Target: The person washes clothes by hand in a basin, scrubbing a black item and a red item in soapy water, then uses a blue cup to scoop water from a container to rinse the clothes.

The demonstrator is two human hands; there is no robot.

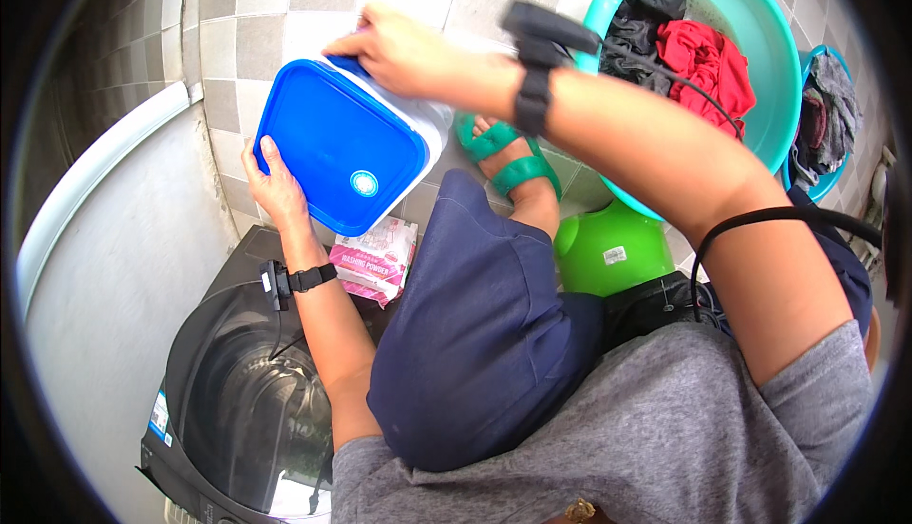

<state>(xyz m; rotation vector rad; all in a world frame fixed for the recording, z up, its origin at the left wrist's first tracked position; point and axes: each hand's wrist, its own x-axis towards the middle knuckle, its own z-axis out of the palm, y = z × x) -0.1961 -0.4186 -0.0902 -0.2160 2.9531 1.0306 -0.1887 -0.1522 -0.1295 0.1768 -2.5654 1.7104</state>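
A white plastic tub with a bright blue lid (pixel 335 143) is held up, tilted so that its lid faces me. The lid carries a small round sticker near one corner. My left hand (pixel 274 185) grips the tub's left side, its thumb resting on the lid's rim. At the tub's far upper side, my right hand (pixel 399 50) is curled against a dark blue part, perhaps a handle. That hand is slightly blurred, and its fingertips are partly hidden. Just below the tub lies a pink and white packet of washing powder (pixel 374 260).
A dark top-loading washing machine (pixel 235 353) stands lower left, beside a white panel (pixel 121 260). Upper right is a turquoise basin (pixel 773 89) holding red and black clothes, with a smaller blue basin (pixel 844 164) of clothes behind it. A green plastic vessel (pixel 605 239) sits near my sandalled foot (pixel 513 157).
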